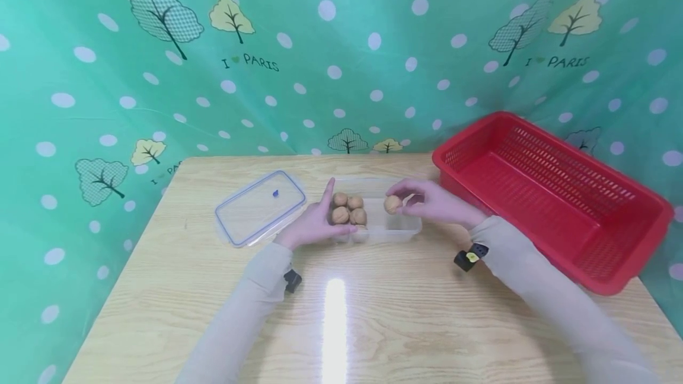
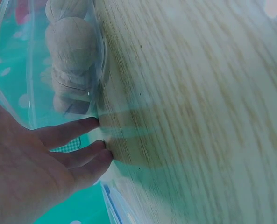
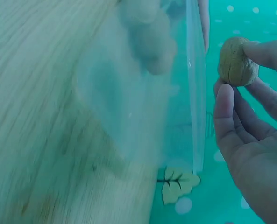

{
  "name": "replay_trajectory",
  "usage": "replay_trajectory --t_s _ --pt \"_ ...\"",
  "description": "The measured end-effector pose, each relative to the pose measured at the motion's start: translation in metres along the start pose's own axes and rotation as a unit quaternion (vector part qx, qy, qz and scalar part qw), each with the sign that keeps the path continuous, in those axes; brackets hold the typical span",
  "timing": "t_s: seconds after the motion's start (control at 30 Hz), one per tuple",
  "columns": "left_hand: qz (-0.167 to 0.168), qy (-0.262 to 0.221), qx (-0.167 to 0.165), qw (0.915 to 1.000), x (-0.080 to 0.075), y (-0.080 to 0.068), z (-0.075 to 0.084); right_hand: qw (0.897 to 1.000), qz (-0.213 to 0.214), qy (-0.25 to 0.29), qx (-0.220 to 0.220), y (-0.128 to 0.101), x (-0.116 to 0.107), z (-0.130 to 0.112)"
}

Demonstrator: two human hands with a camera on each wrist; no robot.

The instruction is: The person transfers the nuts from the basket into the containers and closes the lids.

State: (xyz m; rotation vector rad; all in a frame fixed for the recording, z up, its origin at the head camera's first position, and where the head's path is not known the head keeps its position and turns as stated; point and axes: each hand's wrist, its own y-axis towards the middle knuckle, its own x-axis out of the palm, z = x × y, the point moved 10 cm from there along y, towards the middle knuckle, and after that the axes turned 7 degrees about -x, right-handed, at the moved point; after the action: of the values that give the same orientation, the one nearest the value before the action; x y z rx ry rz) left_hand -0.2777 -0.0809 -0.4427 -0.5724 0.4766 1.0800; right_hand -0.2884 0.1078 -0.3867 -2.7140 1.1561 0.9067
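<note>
Between my hands stands a clear plastic container [image 1: 392, 236] with several walnuts [image 1: 341, 214] gathered in its left half. My left hand [image 1: 312, 224] rests at the container's left end, thumb stretched along the near rim and a finger pointing up past the far side. In the left wrist view its fingers [image 2: 77, 161] are fairly straight, tips at the tabletop beside the clear wall. Over the container's right half, my right hand [image 1: 434, 201] pinches one walnut [image 1: 392, 204]. The right wrist view shows this walnut [image 3: 238, 63] between thumb and fingertips, up past the rim.
A clear lid [image 1: 259, 209] with a blue seal lies left of the container, a small blue mark on it. The large red plastic basket [image 1: 533, 194] stands at the right. Behind the wooden table [image 1: 416, 313] hangs a green dotted cloth [image 1: 373, 58].
</note>
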Motion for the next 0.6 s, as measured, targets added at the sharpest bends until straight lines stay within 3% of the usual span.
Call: replay_trajectory --t_s 0.2,0.6 --pt "0.0 -0.002 -0.002 1.0 0.002 0.001 -0.002 0.999 -0.039 -0.01 -0.02 0.013 0.023 -0.003" --pt "0.003 0.005 -0.003 1.0 0.0 0.0 0.0 0.99 -0.131 -0.045 0.002 0.027 0.05 0.002"
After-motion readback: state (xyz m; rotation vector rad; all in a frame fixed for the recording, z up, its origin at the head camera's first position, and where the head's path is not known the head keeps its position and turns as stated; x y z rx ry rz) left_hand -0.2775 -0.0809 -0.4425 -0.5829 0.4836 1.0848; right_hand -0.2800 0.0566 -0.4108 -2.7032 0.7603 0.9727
